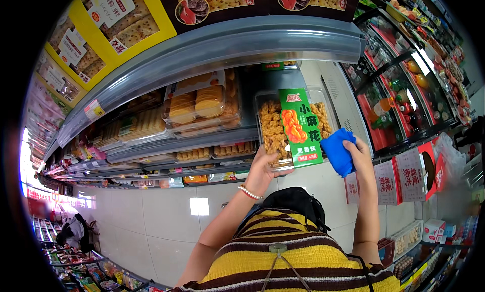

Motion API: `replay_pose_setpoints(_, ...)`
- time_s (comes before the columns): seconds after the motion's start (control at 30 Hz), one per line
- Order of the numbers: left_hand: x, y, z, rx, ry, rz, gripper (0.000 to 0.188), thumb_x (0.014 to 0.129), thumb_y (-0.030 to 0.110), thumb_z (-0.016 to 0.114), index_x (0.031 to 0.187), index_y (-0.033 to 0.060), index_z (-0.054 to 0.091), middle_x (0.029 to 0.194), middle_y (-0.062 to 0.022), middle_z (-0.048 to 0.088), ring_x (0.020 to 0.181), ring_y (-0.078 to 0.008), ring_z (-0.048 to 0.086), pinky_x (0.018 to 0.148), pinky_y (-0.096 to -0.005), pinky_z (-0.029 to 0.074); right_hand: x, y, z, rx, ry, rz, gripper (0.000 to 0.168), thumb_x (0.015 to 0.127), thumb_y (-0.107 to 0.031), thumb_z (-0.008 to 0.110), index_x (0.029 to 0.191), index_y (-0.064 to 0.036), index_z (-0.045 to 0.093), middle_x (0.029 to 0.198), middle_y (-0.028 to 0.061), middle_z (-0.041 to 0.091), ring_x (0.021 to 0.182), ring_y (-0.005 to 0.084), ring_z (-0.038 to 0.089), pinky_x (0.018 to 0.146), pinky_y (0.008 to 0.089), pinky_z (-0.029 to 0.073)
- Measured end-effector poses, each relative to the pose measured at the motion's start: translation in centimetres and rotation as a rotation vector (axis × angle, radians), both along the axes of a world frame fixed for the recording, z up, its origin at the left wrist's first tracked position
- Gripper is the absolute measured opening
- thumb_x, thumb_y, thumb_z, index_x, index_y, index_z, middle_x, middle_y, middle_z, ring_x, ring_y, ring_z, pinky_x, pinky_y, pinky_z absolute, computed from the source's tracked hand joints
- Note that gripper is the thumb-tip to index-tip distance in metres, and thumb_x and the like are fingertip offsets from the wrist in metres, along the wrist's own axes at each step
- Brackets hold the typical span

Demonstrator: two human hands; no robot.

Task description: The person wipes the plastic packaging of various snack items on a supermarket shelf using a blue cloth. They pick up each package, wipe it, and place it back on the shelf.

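My left hand (263,169) grips the lower left corner of a clear plastic box of fried dough twists (271,129), which has a green printed band (303,155) around it. The box is held tilted in front of the store shelf. In my right hand (358,152) is a folded blue cloth (337,152), close beside the lower right side of the box. Left of the box, clear packs of round biscuits (208,101) are stacked on the shelf. Another green-banded pack (273,66) shows partly behind, under the shelf edge above.
A clear shelf rail (212,38) runs above the box. Lower shelves hold packs of rolled pastries (193,154). At right stand a glass-sided drinks cooler (401,99) and printed cartons (409,178). Egg trays (407,242) lie lower right. A person (74,231) is far left.
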State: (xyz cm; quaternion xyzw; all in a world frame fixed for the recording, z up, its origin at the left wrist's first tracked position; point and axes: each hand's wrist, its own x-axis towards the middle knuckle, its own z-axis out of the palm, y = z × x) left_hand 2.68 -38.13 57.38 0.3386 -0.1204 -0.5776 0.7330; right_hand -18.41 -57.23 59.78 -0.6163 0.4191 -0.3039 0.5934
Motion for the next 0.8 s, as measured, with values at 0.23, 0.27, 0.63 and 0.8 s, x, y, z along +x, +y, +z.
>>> replay_pose_setpoints(0.23,-1.5,1.1,-2.0,0.001,-0.016,0.057,0.055,0.090,0.019,0.052,0.139,0.0074,0.031,0.130,-0.0123,0.051,0.112,-0.0294,0.058,0.085,-0.0516,0.054,1.8,0.4,4.5,-0.785,0.010,-0.385,0.020,0.091,-0.010,0.059,0.109,-0.002,0.060,0.094,0.0077,0.066,0.083,0.0109,0.059,0.075,0.0256,0.047)
replay_pose_setpoints(0.27,-1.6,1.3,-2.1,0.013,-0.014,0.062,0.054,0.090,0.019,0.052,0.139,0.0074,0.031,0.129,-0.0121,0.051,0.111,-0.0291,0.058,0.085,-0.0515,0.055,2.6,0.3,4.7,-0.894,0.025,-0.341,0.020,0.090,-0.009,0.059,0.109,-0.003,0.060,0.098,0.0092,0.066,0.087,0.0164,0.062,0.077,0.0282,0.048)
replay_pose_setpoints(0.63,-2.1,1.1,-2.4,0.016,-0.002,0.089,0.047,0.095,0.024,0.051,0.135,0.0078,0.035,0.127,-0.0110,0.052,0.109,-0.0259,0.060,0.084,-0.0498,0.056,12.7,2.4,2.8,-1.244,0.121,0.277,0.041,0.073,0.004,0.058,0.112,-0.008,0.058,0.121,0.0109,0.060,0.115,0.0351,0.054,0.096,0.0435,0.044)
replay_pose_setpoints(0.8,-2.4,0.8,-2.1,0.014,-0.018,0.100,0.045,0.097,0.031,0.048,0.135,0.0090,0.035,0.127,-0.0099,0.052,0.110,-0.0256,0.060,0.084,-0.0488,0.056,15.6,3.7,1.9,-1.274,0.094,0.300,0.038,0.074,0.007,0.056,0.109,-0.006,0.057,0.124,0.0131,0.058,0.119,0.0355,0.051,0.100,0.0433,0.042)
